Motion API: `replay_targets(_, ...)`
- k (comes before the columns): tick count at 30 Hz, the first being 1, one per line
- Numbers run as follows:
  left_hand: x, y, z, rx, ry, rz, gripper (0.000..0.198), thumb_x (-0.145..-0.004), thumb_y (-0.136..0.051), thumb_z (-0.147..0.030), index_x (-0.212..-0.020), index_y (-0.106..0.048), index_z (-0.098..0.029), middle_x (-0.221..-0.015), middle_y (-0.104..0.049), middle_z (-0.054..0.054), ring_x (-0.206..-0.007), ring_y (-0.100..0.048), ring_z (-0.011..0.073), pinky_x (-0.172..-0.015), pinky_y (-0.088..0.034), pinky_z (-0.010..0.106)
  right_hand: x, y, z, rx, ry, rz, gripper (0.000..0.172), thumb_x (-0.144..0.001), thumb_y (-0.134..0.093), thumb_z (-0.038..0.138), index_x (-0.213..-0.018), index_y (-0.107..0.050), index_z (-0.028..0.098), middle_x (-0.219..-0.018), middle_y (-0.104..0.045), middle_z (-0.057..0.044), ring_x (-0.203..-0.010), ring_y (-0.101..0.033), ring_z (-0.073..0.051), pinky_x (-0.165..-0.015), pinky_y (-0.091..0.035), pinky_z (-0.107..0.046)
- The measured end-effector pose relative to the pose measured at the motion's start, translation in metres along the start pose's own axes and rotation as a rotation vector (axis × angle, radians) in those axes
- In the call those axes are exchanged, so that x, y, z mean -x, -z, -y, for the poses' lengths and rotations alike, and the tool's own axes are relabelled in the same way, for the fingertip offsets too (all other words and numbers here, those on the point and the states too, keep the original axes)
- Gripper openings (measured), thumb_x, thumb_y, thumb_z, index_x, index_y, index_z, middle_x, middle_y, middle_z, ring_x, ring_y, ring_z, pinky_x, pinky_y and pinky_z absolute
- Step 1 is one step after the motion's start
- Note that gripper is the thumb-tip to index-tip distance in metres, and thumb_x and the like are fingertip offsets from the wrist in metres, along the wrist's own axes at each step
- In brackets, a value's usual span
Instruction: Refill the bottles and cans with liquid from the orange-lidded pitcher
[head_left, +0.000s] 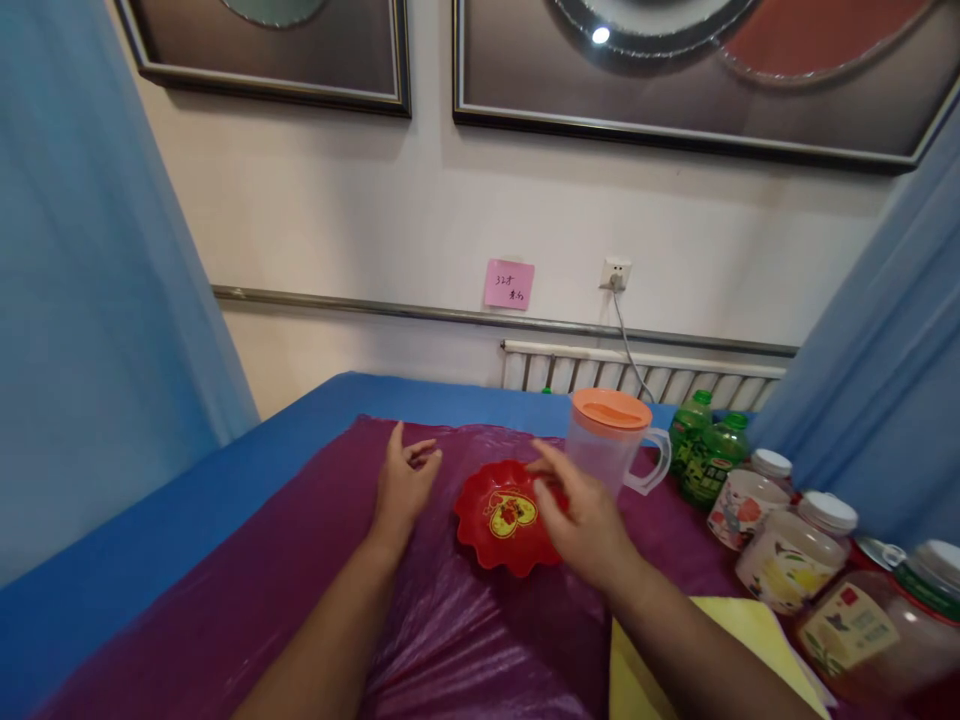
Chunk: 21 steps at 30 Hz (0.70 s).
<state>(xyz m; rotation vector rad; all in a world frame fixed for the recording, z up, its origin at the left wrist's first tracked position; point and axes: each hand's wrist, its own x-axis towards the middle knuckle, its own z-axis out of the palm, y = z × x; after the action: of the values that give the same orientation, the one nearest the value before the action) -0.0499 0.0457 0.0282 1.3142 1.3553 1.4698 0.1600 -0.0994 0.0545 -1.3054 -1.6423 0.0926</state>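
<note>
A red scalloped plate [480,540] with a yellow printed design lies on a purple plastic sheet [300,560]. My right hand [581,515] hovers over the plate's right side, its fingers apart and nothing held; whether a fingertip touches the rim I cannot tell. To the left of the plate, my left hand [406,480] is raised above the sheet, fingers spread, holding nothing. Just behind my right hand stands a clear plastic pitcher [589,450] with an orange lid and a handle on its right.
Along the right stand green bottles [709,460] and several lidded jars [795,550]. A yellow cloth [637,670] lies under my right forearm. The blue-covered table [187,520] meets a wall with a radiator [577,370]; blue curtains [97,250] hang on both sides.
</note>
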Motion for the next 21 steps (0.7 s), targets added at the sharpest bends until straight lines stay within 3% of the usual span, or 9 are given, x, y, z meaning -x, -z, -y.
replay_targets(2, -0.010, 0.000, 0.010, 0.091, 0.197, -0.048, 0.081, -0.080, -0.074, -0.009, -0.153, -0.039, -0.017, -0.116, -0.074, 0.010, -0.095, -0.071, 0.0161, -0.088, -0.054, 0.028, 0.015, -0.009, 0.023, -0.023, 0.068, 0.318, 0.044, -0.097, -0.051, 0.028, -0.140, -0.057, 0.019, -0.132, -0.069, -0.010, -0.119, -0.066, -0.022, -0.105, -0.051, -0.039)
replay_targets(4, -0.017, 0.003, 0.019, 0.113, 0.306, -0.092, 0.072, -0.082, -0.074, -0.009, -0.147, -0.045, -0.015, -0.115, -0.074, 0.011, -0.098, -0.071, 0.0163, -0.087, -0.054, 0.027, 0.035, -0.023, 0.039, -0.029, 0.172, 0.612, 0.053, -0.096, -0.057, 0.039, -0.146, -0.051, 0.022, -0.149, -0.057, -0.010, -0.134, -0.055, -0.027, -0.113, -0.044, -0.047)
replay_targets(7, -0.026, 0.012, 0.025, 0.108, 0.431, -0.137, 0.050, -0.089, -0.071, -0.018, -0.136, -0.055, -0.015, -0.114, -0.071, 0.010, -0.098, -0.071, 0.0181, -0.086, -0.056, 0.031, 0.067, -0.046, 0.043, -0.031, 0.298, 0.899, 0.073, -0.094, -0.060, 0.055, -0.156, -0.039, 0.022, -0.161, -0.041, -0.013, -0.145, -0.041, -0.034, -0.117, -0.038, -0.055)
replay_targets(11, -0.041, 0.027, 0.021, 0.104, 0.592, -0.130, 0.036, -0.098, -0.064, -0.036, -0.127, -0.061, -0.017, -0.127, -0.064, 0.010, -0.107, -0.067, 0.0235, -0.090, -0.059, 0.045, 0.093, -0.063, 0.025, -0.019, 0.298, 0.997, 0.079, -0.096, -0.056, 0.057, -0.158, -0.033, 0.014, -0.165, -0.030, -0.018, -0.151, -0.030, -0.037, -0.121, -0.031, -0.055)
replay_targets(16, -0.060, 0.043, 0.012, 0.032, 0.726, -0.124, 0.038, -0.098, -0.064, -0.037, -0.130, -0.059, -0.017, -0.129, -0.063, 0.010, -0.109, -0.066, 0.0245, -0.091, -0.058, 0.046, 0.096, -0.058, 0.021, -0.059, 0.279, 1.020, 0.083, -0.096, -0.055, 0.057, -0.162, -0.025, 0.016, -0.168, -0.022, -0.017, -0.154, -0.023, -0.036, -0.123, -0.026, -0.054)
replay_targets(18, -0.065, 0.048, 0.012, -0.035, 0.706, -0.118, 0.038, -0.098, -0.064, -0.037, -0.130, -0.059, -0.017, -0.129, -0.063, 0.010, -0.109, -0.066, 0.0245, -0.091, -0.058, 0.046, 0.095, -0.055, 0.024, -0.049, 0.273, 1.025, 0.084, -0.095, -0.057, 0.057, -0.162, -0.025, 0.016, -0.168, -0.022, -0.016, -0.153, -0.024, -0.036, -0.123, -0.027, -0.055)
replay_targets(21, -0.066, 0.057, 0.017, -0.176, 0.560, -0.079, 0.038, -0.098, -0.064, -0.037, -0.130, -0.059, -0.017, -0.130, -0.063, 0.010, -0.110, -0.066, 0.0245, -0.092, -0.058, 0.047, 0.093, -0.050, 0.031, -0.041, 0.252, 1.041, 0.085, -0.095, -0.057, 0.058, -0.162, -0.025, 0.017, -0.168, -0.022, -0.017, -0.153, -0.023, -0.036, -0.123, -0.026, -0.056)
